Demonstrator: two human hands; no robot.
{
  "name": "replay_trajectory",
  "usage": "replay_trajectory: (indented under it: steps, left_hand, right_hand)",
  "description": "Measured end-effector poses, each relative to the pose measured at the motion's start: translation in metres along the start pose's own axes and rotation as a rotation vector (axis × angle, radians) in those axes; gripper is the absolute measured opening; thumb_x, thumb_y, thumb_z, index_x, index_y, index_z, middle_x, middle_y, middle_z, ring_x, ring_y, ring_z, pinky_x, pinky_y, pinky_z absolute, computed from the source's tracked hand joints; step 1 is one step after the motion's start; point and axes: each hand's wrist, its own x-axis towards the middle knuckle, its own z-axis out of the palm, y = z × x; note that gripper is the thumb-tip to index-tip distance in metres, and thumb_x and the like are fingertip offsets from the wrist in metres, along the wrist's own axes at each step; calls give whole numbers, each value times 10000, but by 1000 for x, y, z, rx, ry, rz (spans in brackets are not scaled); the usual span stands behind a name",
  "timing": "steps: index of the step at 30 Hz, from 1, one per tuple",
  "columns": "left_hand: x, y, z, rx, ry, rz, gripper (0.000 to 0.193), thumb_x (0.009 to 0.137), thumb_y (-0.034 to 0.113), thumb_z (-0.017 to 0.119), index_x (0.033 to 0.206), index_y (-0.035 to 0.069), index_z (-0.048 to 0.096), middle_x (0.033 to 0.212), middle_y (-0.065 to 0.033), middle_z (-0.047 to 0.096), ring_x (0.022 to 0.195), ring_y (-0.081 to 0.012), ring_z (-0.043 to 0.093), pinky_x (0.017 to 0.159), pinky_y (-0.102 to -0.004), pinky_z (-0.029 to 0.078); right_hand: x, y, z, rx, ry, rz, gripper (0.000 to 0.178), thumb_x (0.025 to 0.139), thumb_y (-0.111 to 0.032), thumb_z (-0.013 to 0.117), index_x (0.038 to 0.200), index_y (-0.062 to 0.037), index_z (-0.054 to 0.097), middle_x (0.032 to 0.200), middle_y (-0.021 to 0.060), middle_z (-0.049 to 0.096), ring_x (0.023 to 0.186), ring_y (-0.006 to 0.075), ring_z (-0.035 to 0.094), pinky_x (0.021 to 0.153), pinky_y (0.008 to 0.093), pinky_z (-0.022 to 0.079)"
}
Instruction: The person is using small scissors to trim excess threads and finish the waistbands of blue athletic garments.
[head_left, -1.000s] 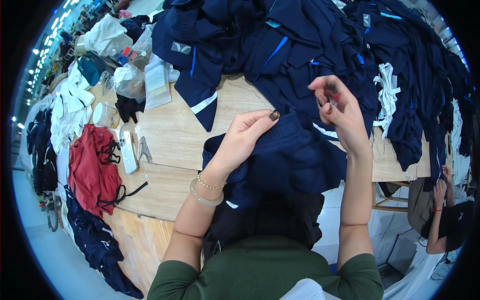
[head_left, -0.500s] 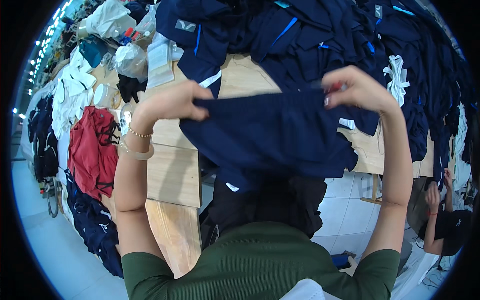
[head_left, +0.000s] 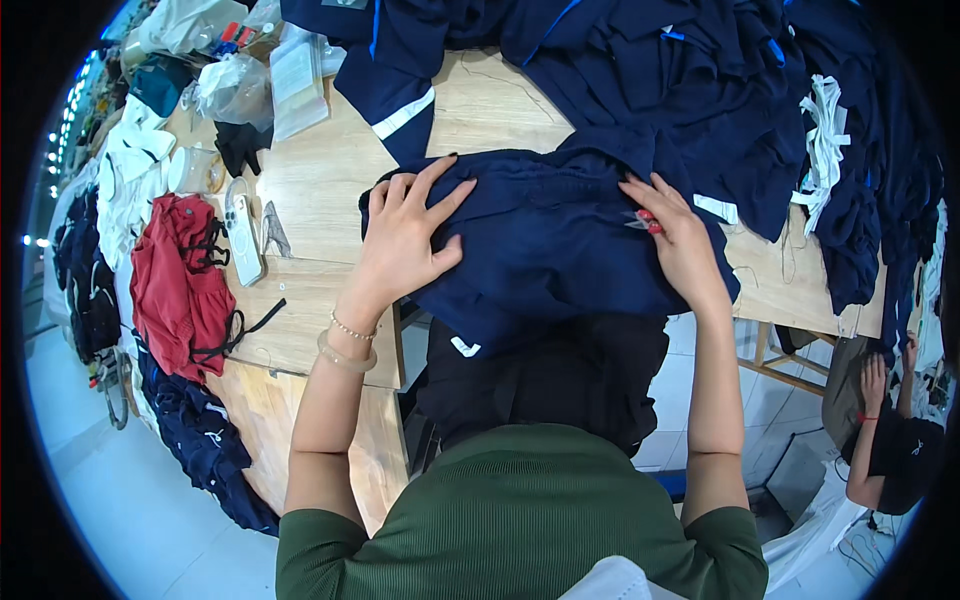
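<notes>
Navy garment (head_left: pixel 560 245) lowered from stretched hold, now spread at worktop (head_left: pixel 310 210) edge, overhanging lap; cloth looks laid out for close handling. Left hand (head_left: pixel 405 235): grip wide, fingers splayed on cloth. Right hand (head_left: pixel 685 250): grip narrow, holding red snips (head_left: pixel 652 224).

A pale wooden table (head_left: pixel 310 200) stands over white floor tiles (head_left: pixel 672 395), lights (head_left: pixel 69 150) glowing upper left

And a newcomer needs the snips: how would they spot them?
Find the wooden table, then the navy garment at its near edge. There, the right hand holds small snips. Their red colour stands out against the navy.
</notes>
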Motion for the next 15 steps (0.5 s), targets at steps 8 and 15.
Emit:
replay_trajectory:
  steps: [8,15]
  left_hand:
    - [46,66,18,-812,457,-202,291,812,-138,453,1042,-8,575,915,-126,595,783,-218,606,737,-293,485]
    - [55,-12,72,-1293,371,-246,279,806,-138,378,1000,-29,547,1000,-79,613,900,-134,575,858,-252,458]
  right_hand:
    - [36,-60,-4,736,148,-146,234,821,78,506,1014,18,623,928,105,664,844,209,634,812,272,487]
    - [104,22,44,1480,111,24,182,993,-46,438,1089,43,564,1035,175,649,976,252,657,856,372,561]
